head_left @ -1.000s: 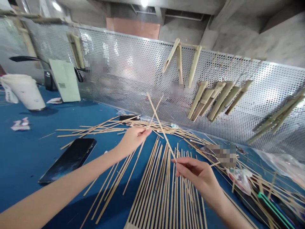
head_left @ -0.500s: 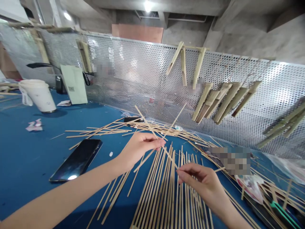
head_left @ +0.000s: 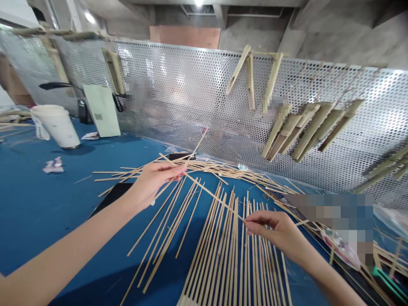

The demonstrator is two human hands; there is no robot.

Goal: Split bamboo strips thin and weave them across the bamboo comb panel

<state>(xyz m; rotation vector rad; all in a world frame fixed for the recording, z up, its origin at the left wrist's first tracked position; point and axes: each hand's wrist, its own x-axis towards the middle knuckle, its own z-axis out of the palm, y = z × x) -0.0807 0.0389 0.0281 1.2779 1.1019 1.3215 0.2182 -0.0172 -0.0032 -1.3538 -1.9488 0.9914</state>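
Note:
My left hand (head_left: 156, 180) pinches two thin bamboo strips that cross at its fingertips. One long bamboo strip (head_left: 216, 198) slants down to the right, and its lower end is pinched by my right hand (head_left: 276, 231). The second strip (head_left: 200, 141) sticks up from the left fingers toward the mesh panel. Beneath the hands, many parallel bamboo strips (head_left: 219, 250) fan out on the blue table, joined in a pale woven part (head_left: 188, 301) at the bottom edge. A looser group of strips (head_left: 174, 227) lies to their left.
A pile of strips (head_left: 229, 170) runs along the perforated metal panel (head_left: 178, 93). At left stand a white cup (head_left: 57, 127) and a pale green card (head_left: 102, 111). A phone (head_left: 110, 196) lies partly behind my left forearm. Cut bamboo pieces (head_left: 314, 129) hang from the panel.
My left hand has moved left along with the crossing strip, away from my right hand. More of the long strip now shows between them. My right hand has shifted only slightly.

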